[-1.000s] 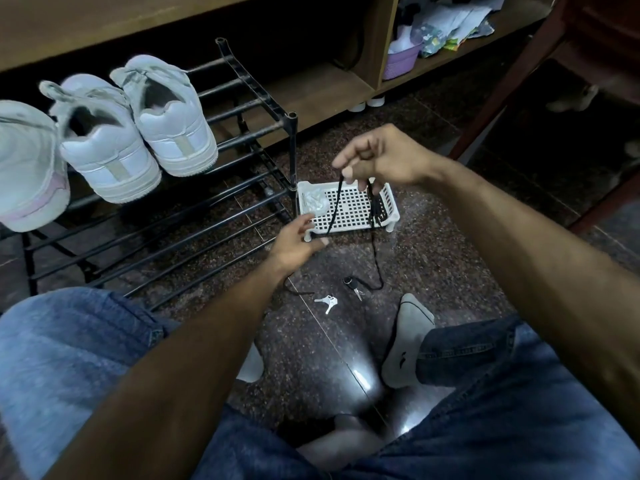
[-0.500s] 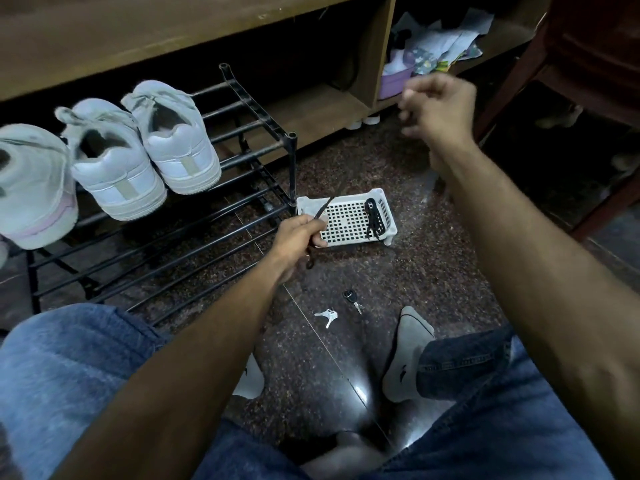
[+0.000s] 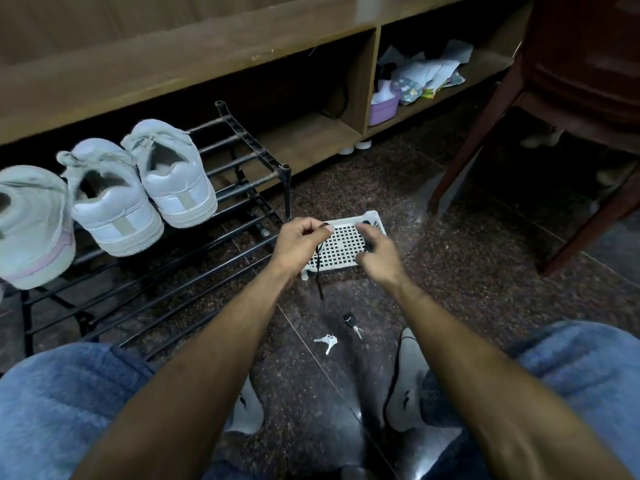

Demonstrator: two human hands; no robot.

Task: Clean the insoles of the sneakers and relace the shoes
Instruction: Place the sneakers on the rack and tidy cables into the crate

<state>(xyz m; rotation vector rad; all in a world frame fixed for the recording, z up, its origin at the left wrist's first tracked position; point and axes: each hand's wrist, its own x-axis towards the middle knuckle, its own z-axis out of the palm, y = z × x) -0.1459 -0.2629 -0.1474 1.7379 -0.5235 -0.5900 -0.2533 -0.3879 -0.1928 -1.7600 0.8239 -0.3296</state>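
White perforated plastic tray (image 3: 346, 252): rectangular, on short feet, standing on the dark speckled stone floor (image 3: 467, 258) just beside the end post of the rack. A small dark item lies at its far right corner; too blurred to identify. Both hands hover over the tray.

Black shoelace (image 3: 319, 268): one end pinched between thumb and forefinger of the left hand (image 3: 300, 242), its grip clenched on the lace; the free length hangs down past the tray's near edge toward the floor. A second thin black lace (image 3: 393, 379) trails across the grey sock (image 3: 408, 386) on the right foot.

Right hand (image 3: 375, 252): over the right part of the tray, fingers loosely curled and spread, grip released, nothing visibly held.

Black metal bar shoe rack (image 3: 207, 237): carries a pair of white low-top sneakers (image 3: 145, 192), heels toward the camera, laces not visible from here, each with a beige heel strip; no readable brand. A third pale sneaker with a pink sole line (image 3: 27, 226) sits to their left.

Floor items: small silver keys (image 3: 326, 341) and a black-headed key (image 3: 350, 322), near each other between tray and feet.

Wooden shelf unit (image 3: 367, 81): right compartment holds a lilac plastic tub (image 3: 382, 110) and crumpled papers and wrappers (image 3: 429, 74); print unreadable.

Dark red chair (image 3: 554, 98): at right.
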